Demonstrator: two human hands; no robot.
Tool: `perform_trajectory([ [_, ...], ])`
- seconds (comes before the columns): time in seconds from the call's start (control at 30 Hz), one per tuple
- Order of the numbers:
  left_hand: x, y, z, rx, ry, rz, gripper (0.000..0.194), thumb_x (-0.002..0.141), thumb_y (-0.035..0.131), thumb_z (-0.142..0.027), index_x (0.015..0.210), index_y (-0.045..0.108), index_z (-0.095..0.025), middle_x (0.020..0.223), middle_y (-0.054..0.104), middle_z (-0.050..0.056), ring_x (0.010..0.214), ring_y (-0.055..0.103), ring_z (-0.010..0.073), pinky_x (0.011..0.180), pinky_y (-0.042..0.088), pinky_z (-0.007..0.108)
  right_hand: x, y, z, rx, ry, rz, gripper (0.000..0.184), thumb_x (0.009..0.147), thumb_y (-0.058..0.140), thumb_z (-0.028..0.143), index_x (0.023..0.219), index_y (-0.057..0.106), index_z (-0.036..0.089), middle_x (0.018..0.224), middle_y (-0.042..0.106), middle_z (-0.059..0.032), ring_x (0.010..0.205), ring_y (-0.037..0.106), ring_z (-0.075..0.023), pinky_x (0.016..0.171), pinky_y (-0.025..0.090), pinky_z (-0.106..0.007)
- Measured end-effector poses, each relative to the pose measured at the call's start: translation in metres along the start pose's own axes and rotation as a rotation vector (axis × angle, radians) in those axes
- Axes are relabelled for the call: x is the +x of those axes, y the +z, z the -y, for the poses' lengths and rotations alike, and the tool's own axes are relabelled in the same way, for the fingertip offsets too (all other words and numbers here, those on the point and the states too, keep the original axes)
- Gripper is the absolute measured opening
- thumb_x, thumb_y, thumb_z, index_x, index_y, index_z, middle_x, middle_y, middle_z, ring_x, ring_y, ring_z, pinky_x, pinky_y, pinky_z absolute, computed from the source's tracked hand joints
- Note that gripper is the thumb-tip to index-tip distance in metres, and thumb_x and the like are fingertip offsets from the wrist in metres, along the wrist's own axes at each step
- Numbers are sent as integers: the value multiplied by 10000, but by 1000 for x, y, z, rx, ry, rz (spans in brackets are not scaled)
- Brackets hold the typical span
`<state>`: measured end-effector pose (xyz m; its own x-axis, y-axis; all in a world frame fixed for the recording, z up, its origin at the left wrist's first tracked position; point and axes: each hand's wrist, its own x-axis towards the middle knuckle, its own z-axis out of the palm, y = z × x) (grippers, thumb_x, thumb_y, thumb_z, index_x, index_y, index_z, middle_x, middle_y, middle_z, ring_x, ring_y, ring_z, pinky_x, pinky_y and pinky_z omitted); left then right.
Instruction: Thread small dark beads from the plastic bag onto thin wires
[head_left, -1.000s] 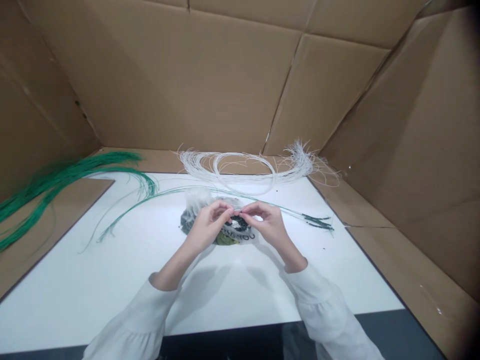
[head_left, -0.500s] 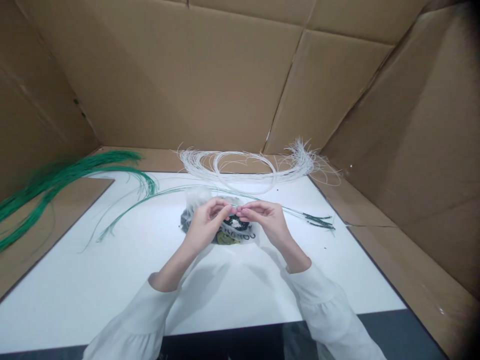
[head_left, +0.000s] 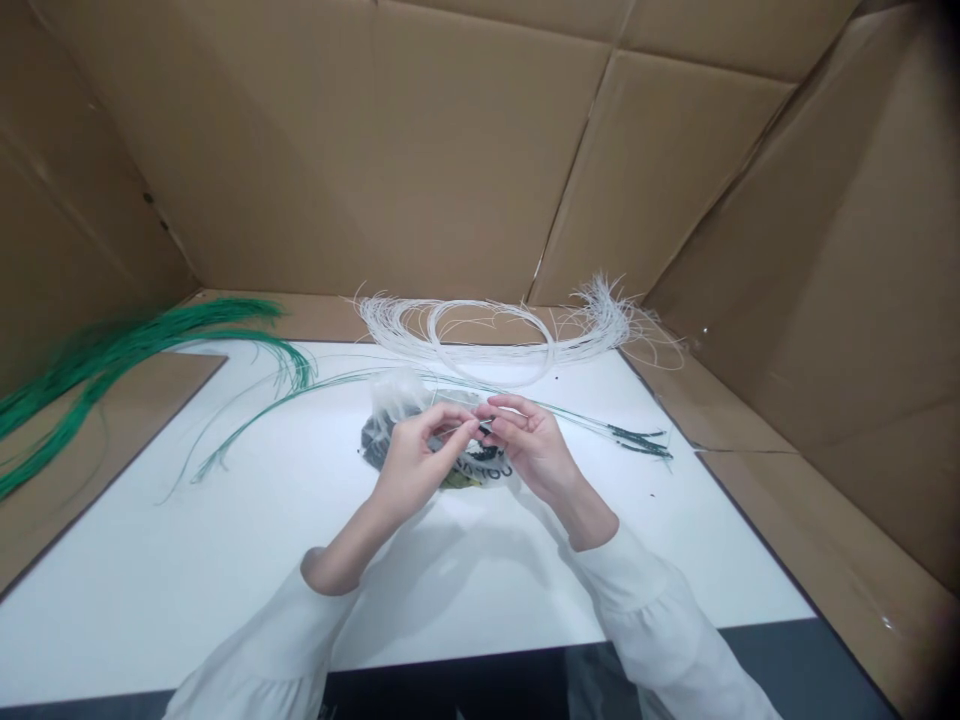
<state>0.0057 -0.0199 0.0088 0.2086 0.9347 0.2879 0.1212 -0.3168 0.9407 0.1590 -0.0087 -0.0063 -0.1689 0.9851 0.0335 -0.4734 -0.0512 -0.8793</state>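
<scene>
Both hands meet over a clear plastic bag (head_left: 396, 395) with printed letters, dark contents and a yellow-green patch low on it. My left hand (head_left: 420, 452) pinches a thin strand (head_left: 459, 428) between thumb and forefinger; only a short bit of it shows. My right hand (head_left: 538, 450), its fingertips almost touching the left ones, is closed on a small dark piece (head_left: 486, 428), too small to name surely. Behind the hands lie long thin green strands (head_left: 330, 382), whose right ends carry black, bead-like sections (head_left: 637, 441).
A coil of white strands (head_left: 491, 345) lies along the back edge of the white table (head_left: 225, 590). Bundles of green strands (head_left: 97, 375) rest at the left over cardboard. Cardboard walls (head_left: 360, 150) stand at the back and on both sides.
My right hand has turned slightly, and a small dark piece now shows at its fingertips. The left hand has shifted a little right and down. The strands on the table stay put.
</scene>
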Motion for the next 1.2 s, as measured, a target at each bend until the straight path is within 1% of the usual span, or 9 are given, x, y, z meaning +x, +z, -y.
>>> perform_trajectory([
  [0.13,-1,0,0,24,5,-13,174,798,548,-307,825,612,-147,821,656,37,740,605,135,657,459,207,-3,4,-1,91,65,19,261,559,771,207,804,680,210,779,720,7,637,650,-97,592,529,-179],
  [0.37,-2,0,-2,0,-13,-19,180,789,557,-315,826,618,-150,830,663,44,745,613,143,680,472,221,-4,4,-4,125,81,14,293,533,790,243,801,670,243,781,709,36,642,638,-84,575,522,-166],
  [0.5,-2,0,-2,-6,-12,-19,177,792,554,-311,838,617,-152,840,664,44,756,616,144,694,477,225,-4,6,-5,179,111,24,280,550,784,241,804,666,254,776,692,59,660,633,-64,571,508,-138],
  [0.63,-2,0,-2,68,27,-49,168,792,555,-303,824,624,-153,822,664,34,733,601,130,672,466,209,-5,7,-5,232,145,17,279,561,776,208,815,665,247,785,684,59,674,627,-60,565,498,-131],
  [0.77,-2,0,-2,111,65,-46,165,793,553,-299,819,631,-156,812,667,28,726,597,129,672,463,209,-5,7,-5,234,148,-3,284,553,777,201,811,664,244,787,687,54,659,624,-66,565,495,-144],
  [1.0,-2,0,-1,116,50,-41,171,789,554,-312,819,636,-165,813,669,27,723,594,134,659,457,210,-5,7,-4,227,134,-21,289,542,778,182,803,670,239,780,695,44,639,626,-77,537,495,-150],
  [1.2,-2,-1,0,117,54,-48,183,787,555,-321,813,639,-161,807,669,30,716,595,137,648,459,213,-4,8,-5,199,129,-29,281,545,774,181,799,668,239,786,695,39,638,628,-82,549,505,-162],
])
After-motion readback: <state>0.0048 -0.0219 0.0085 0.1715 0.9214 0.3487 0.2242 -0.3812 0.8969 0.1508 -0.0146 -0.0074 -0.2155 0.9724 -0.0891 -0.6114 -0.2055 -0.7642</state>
